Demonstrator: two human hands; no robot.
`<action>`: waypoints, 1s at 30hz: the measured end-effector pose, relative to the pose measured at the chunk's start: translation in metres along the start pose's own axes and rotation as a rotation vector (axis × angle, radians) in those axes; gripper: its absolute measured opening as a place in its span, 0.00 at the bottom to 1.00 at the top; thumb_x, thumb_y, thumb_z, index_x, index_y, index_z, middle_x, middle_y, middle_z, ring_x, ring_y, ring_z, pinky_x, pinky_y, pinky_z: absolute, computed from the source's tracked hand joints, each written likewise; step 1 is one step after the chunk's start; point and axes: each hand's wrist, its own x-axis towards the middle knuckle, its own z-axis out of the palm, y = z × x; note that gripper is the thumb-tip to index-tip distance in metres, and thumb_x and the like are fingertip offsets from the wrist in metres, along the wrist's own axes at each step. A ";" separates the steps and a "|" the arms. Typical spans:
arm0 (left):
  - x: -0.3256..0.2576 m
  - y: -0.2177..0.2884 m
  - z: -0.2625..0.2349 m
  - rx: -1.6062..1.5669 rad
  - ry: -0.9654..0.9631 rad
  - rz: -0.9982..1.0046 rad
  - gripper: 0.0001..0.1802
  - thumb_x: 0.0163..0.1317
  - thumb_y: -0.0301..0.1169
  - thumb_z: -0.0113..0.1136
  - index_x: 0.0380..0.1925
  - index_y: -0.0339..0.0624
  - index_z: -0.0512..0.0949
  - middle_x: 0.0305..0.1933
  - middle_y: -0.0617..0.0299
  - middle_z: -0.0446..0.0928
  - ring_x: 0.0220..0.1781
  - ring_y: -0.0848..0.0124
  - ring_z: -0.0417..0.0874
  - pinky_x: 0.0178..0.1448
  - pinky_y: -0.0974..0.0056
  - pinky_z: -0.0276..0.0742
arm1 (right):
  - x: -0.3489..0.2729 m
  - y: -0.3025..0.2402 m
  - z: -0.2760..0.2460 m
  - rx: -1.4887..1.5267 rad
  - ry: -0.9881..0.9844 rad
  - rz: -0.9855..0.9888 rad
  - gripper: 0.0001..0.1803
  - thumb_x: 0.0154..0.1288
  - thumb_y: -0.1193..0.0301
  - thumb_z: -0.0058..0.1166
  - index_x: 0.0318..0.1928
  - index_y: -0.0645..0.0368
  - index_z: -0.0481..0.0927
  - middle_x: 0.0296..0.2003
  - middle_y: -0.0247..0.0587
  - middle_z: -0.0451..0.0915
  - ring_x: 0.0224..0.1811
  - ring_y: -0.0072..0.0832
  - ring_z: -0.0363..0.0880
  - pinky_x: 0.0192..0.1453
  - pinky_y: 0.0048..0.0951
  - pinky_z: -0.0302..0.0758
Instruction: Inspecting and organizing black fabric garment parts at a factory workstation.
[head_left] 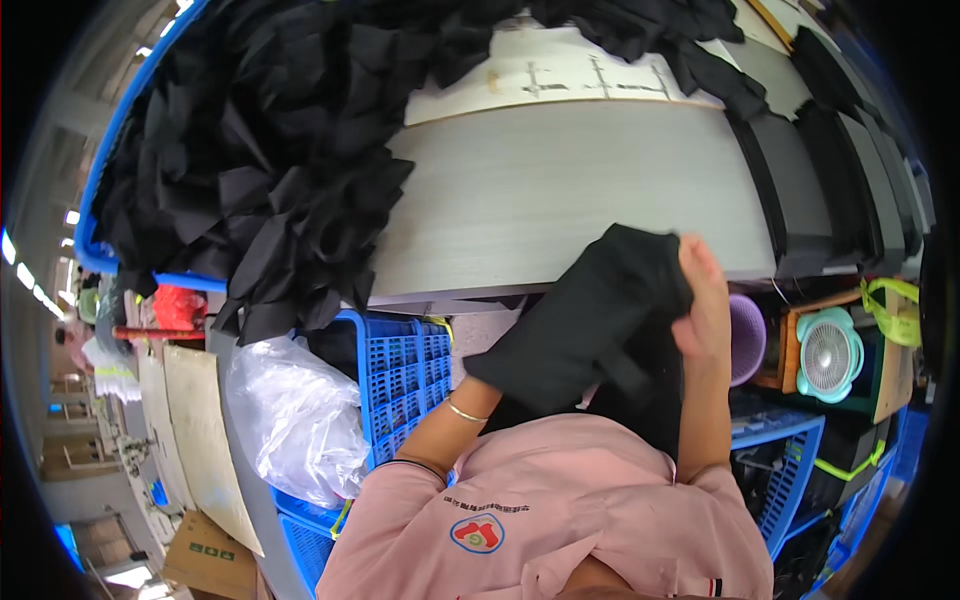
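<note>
A black fabric piece (600, 310), which looks like a sleeve or tube, is held up in front of me at the table's near edge. My left forearm (452, 425), with a thin bracelet at the wrist, runs into or under its lower left end. The cloth hides my left hand and its fingers. At the upper right end of the same fabric, my right hand (702, 305) grips the edge, fingers above and thumb lower; it is slightly blurred.
A large heap of black fabric pieces (270, 150) covers the left of the grey table (570, 190). Stacked black pieces (800, 190) line its right side. Below stand a blue crate (405, 375), a clear plastic bag (300, 420), a purple basket (746, 340) and a small fan (830, 352).
</note>
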 end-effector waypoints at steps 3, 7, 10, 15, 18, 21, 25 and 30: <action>0.002 -0.016 0.008 0.089 -0.042 -0.041 0.34 0.77 0.54 0.36 0.78 0.54 0.54 0.82 0.60 0.52 0.81 0.62 0.54 0.81 0.51 0.50 | 0.031 -0.019 0.000 -0.067 0.182 -0.067 0.11 0.77 0.67 0.53 0.50 0.61 0.80 0.40 0.33 0.82 0.38 0.16 0.79 0.44 0.19 0.76; 0.014 -0.015 0.003 0.059 -0.159 -0.022 0.34 0.78 0.53 0.36 0.78 0.51 0.55 0.82 0.58 0.53 0.81 0.61 0.55 0.82 0.52 0.51 | 0.025 -0.024 -0.009 -0.302 0.235 -0.374 0.18 0.79 0.65 0.48 0.57 0.67 0.76 0.49 0.43 0.81 0.48 0.26 0.81 0.54 0.27 0.75; 0.025 -0.007 -0.006 -0.486 -0.518 0.021 0.33 0.80 0.50 0.34 0.76 0.44 0.56 0.80 0.54 0.56 0.79 0.58 0.59 0.82 0.54 0.54 | 0.000 -0.008 -0.013 -0.696 0.251 -0.695 0.19 0.73 0.70 0.55 0.59 0.68 0.75 0.53 0.46 0.79 0.53 0.31 0.80 0.58 0.32 0.74; 0.025 -0.007 -0.001 0.392 -0.239 0.306 0.31 0.80 0.45 0.41 0.74 0.39 0.58 0.76 0.53 0.62 0.75 0.58 0.65 0.80 0.56 0.58 | -0.009 0.007 -0.008 -1.174 0.184 -0.895 0.33 0.55 0.72 0.71 0.62 0.63 0.74 0.60 0.50 0.75 0.60 0.44 0.76 0.67 0.39 0.70; 0.021 -0.010 0.009 -0.384 -0.485 0.122 0.29 0.80 0.42 0.41 0.73 0.37 0.60 0.75 0.54 0.64 0.73 0.60 0.68 0.80 0.57 0.59 | -0.003 0.005 -0.004 -1.352 0.178 -0.966 0.36 0.51 0.76 0.69 0.64 0.61 0.73 0.61 0.49 0.74 0.61 0.44 0.76 0.71 0.47 0.66; 0.022 -0.014 0.013 -0.435 -0.528 0.091 0.28 0.80 0.42 0.41 0.73 0.38 0.60 0.75 0.54 0.64 0.73 0.60 0.67 0.80 0.57 0.59 | 0.005 0.008 -0.004 -1.555 0.033 -1.153 0.39 0.46 0.79 0.65 0.64 0.60 0.73 0.61 0.48 0.74 0.59 0.43 0.76 0.70 0.52 0.65; 0.021 -0.027 0.009 -0.461 -0.515 0.064 0.28 0.80 0.42 0.42 0.72 0.38 0.62 0.75 0.55 0.65 0.73 0.60 0.67 0.80 0.56 0.58 | 0.013 0.019 -0.010 -1.430 0.175 -1.291 0.30 0.42 0.83 0.61 0.53 0.63 0.81 0.51 0.48 0.81 0.46 0.39 0.83 0.52 0.40 0.80; 0.031 -0.017 -0.013 -0.307 -0.332 0.035 0.28 0.79 0.44 0.45 0.70 0.38 0.65 0.72 0.54 0.69 0.73 0.59 0.69 0.80 0.56 0.59 | 0.004 0.002 -0.019 -1.218 -0.228 -0.768 0.14 0.46 0.79 0.68 0.37 0.62 0.82 0.45 0.42 0.80 0.48 0.42 0.81 0.60 0.42 0.77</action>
